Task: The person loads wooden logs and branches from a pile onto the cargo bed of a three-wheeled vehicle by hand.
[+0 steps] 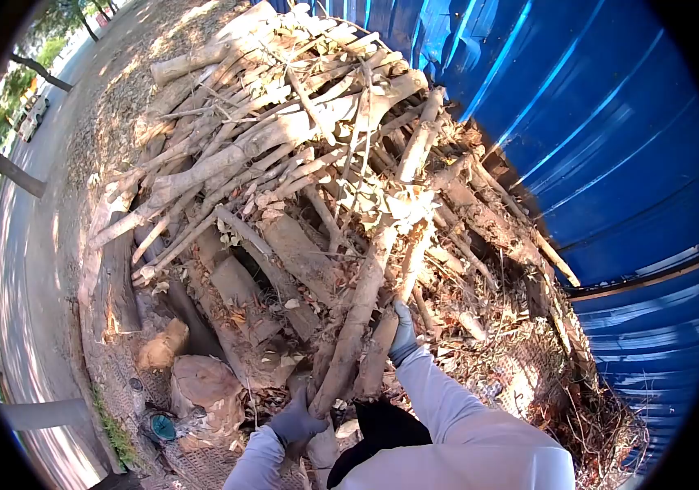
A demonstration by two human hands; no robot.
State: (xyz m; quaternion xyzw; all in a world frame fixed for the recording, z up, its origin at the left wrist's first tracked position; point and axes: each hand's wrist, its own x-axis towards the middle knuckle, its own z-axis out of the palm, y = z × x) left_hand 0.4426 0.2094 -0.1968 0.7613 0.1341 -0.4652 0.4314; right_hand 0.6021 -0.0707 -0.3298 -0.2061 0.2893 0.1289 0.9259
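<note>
My left hand (296,420), in a grey glove, is closed at the lower end of a long log (356,327) that slants up and away over the woodpile. Further right, my gloved right hand (404,333) is closed against the side of a second thick branch (379,351), its fingers partly hidden. The two pieces lie side by side and come close together near some dry leaves (402,208); I cannot tell whether they join there. Under and around both hands are more logs, bark and twigs.
A large pile of branches (284,131) rises ahead. A blue corrugated metal wall (611,139) borders it on the right. Cut log ends (205,380) lie at lower left, with a round teal object (163,426) beside them. A paved road (35,245) and trees are further left.
</note>
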